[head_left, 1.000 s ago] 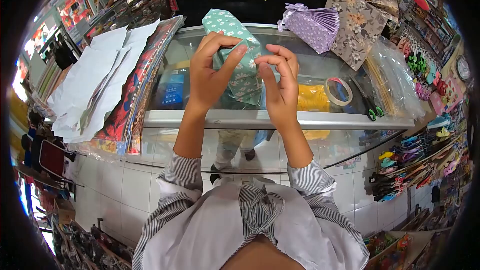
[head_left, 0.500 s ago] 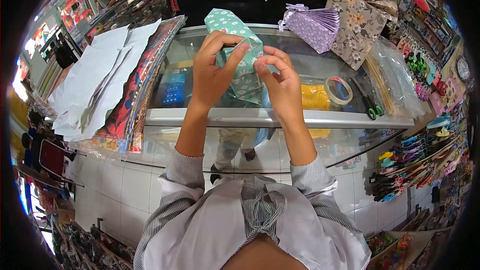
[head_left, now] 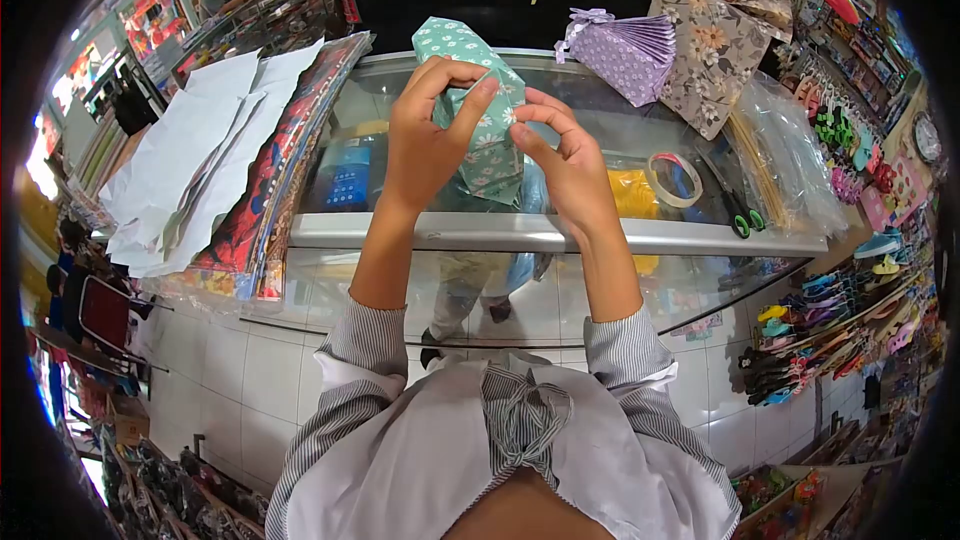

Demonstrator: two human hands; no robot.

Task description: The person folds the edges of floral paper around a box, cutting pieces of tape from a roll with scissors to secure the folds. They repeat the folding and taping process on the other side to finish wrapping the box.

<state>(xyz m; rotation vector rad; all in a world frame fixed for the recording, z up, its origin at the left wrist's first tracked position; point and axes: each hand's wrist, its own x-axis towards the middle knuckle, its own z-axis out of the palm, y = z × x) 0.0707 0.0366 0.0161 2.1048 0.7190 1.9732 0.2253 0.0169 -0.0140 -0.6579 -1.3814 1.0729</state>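
A package in green gift wrap with white daisies [head_left: 493, 166] is held up over the glass counter, tilted, its upper end pointing up and left. My left hand [head_left: 428, 135] is closed on its left side, fingers over the top and thumb across the front. At the right edge, my right hand [head_left: 572, 162] pinches the wrap between thumb and bent fingers. The back of the package is hidden.
On the counter [head_left: 440, 231] are a tape roll [head_left: 677, 181], green-handled scissors [head_left: 742, 212], thin sticks [head_left: 762, 175] and clear plastic [head_left: 808, 145]. White paper sheets [head_left: 185, 155] lie left. A purple pleated package [head_left: 622, 55] and a brown floral one [head_left: 705, 45] stand behind.
My right hand has shifted slightly right, its thumb a little farther from the package's edge. The left hand keeps nearly the same hold.
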